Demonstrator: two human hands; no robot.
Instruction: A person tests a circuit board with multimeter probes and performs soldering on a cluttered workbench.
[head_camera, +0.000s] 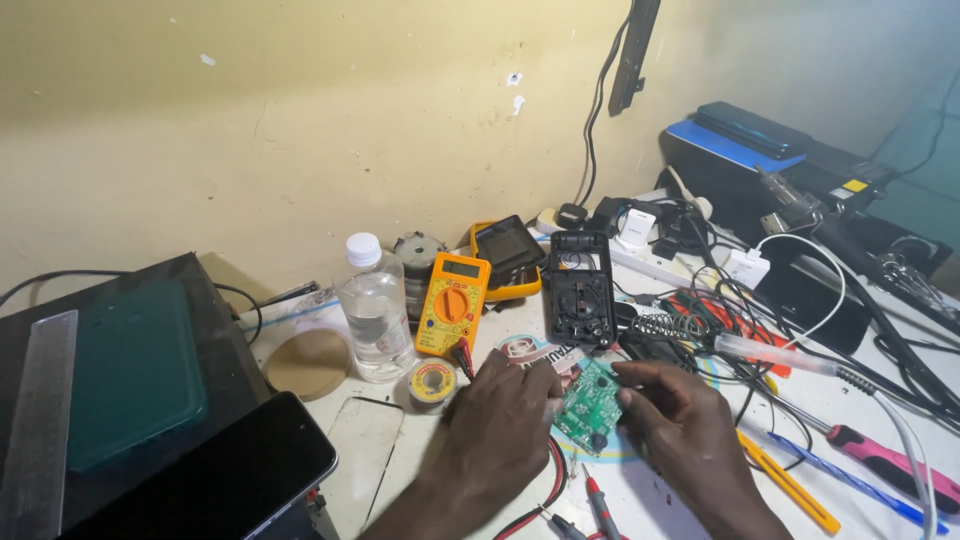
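Head view: left hand (500, 415) and right hand (680, 420) meeting over the white surface (640, 500), both pinching a small green circuit board (588, 405) by its edges, left grip closed on its left side, right grip closed on its right side, board tilted and lifted just above the surface. Just behind, an open black casing (580, 290) lying flat. To its left, a yellow multimeter (452, 303), a clear plastic bottle (375, 310) and a solder spool (433, 380). Near the right hand, a pink-handled screwdriver (890, 465). At far left, a dark phone (215, 480).
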